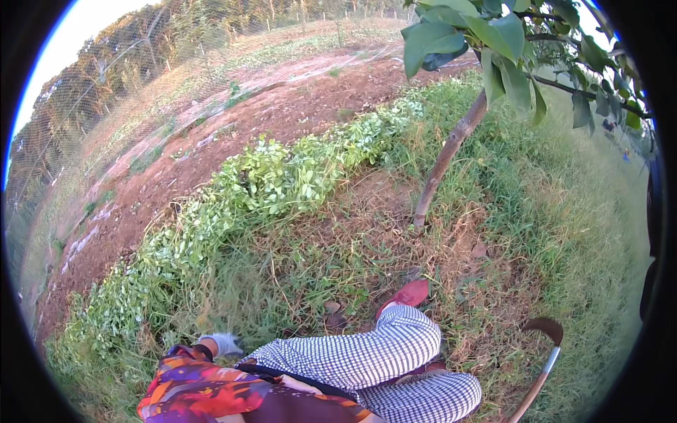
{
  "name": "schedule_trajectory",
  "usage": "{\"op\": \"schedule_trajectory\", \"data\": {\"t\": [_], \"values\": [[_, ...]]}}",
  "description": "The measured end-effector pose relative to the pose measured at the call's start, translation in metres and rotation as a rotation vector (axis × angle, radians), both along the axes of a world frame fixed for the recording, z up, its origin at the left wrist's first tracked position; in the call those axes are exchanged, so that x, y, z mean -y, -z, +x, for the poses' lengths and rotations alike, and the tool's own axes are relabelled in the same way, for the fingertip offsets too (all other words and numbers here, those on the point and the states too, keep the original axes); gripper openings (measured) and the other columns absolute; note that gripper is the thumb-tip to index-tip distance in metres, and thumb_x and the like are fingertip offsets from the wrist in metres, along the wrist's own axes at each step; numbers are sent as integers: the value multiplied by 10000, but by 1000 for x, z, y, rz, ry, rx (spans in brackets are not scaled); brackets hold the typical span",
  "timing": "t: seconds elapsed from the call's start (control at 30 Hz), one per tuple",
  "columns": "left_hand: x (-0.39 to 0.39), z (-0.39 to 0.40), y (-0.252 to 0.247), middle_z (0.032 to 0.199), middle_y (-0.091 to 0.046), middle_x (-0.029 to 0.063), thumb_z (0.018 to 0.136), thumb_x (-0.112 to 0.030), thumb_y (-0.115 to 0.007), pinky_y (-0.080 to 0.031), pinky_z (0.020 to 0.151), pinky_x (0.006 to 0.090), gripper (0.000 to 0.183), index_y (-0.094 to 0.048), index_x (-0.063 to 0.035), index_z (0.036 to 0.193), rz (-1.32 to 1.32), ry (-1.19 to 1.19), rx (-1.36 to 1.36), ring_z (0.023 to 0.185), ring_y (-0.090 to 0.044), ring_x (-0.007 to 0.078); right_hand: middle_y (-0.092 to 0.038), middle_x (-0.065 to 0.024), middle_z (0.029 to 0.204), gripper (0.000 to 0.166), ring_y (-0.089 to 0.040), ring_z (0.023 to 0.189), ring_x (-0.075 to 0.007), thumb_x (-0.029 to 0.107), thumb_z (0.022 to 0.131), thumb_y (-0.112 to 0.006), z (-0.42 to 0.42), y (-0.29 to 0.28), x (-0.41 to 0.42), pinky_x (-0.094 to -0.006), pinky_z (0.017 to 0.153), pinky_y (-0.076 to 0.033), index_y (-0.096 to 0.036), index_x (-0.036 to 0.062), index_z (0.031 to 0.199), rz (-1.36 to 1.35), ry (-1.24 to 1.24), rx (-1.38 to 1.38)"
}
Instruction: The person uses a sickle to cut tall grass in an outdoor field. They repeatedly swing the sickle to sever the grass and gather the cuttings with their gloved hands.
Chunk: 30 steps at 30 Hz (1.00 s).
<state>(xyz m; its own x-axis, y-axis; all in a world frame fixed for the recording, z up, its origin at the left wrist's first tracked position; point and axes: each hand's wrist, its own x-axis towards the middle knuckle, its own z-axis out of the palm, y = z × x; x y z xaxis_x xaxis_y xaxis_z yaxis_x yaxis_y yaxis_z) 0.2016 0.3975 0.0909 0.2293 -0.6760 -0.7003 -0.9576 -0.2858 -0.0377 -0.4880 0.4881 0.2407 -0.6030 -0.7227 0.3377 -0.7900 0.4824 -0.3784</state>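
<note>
My left hand [225, 345], in a pale grey glove, is low in the grass at the left of my checked trousers [359, 354]; the grass and motion blur leave unclear whether it grips anything. At the lower right a sickle [540, 365] with a curved, brownish blade and a wooden handle rises from the bottom edge, blade up over the grass. The hand that might hold its handle is out of view, as my right hand does not show. Green leafy plants [285, 180] lie in a long row ahead of my left hand.
A slim tree trunk [449, 153] stands ahead, with leafy branches [508, 42] hanging at the upper right. My red shoe [411, 294] is on the cut grass. Beyond the leafy row are bare reddish soil [158, 174] and a net fence [127, 69].
</note>
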Motion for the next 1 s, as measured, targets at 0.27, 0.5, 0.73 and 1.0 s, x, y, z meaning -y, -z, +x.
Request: {"op": "schedule_trajectory", "data": {"t": [0.27,0.5,0.73,1.0], "values": [[211,-103,-264,1016,-600,131,767,-334,-602,-470,775,394,427,-538,-105,1121,-1198,317,30,880,-595,292,-565,-130,639,239,-514,531,-259,124,721,-689,38,-135,119,-366,530,-447,-554,23,889,-58,-292,42],[224,-292,-316,839,-552,92,726,-355,-623,-452,695,359,496,-515,-49,1101,-900,1231,-236,760,-575,232,-531,-68,583,189,-521,423,-153,60,731,-640,114,-143,212,-265,389,-472,-536,-27,863,164,-408,1296],[249,-282,-254,849,-556,107,716,-405,-607,-439,762,392,518,-520,-49,1082,-855,1261,-60,833,-562,267,-550,-32,610,185,-522,446,-123,93,732,-681,42,-120,192,-247,415,-433,-546,26,839,57,-248,1276],[242,-155,-280,1103,-577,92,725,-200,-677,-401,902,425,453,-535,-136,1150,-1007,332,90,1013,-538,258,-586,-150,662,272,-581,642,-349,159,630,-674,-110,-164,-22,-418,570,-452,-491,50,800,759,109,-344]]}}
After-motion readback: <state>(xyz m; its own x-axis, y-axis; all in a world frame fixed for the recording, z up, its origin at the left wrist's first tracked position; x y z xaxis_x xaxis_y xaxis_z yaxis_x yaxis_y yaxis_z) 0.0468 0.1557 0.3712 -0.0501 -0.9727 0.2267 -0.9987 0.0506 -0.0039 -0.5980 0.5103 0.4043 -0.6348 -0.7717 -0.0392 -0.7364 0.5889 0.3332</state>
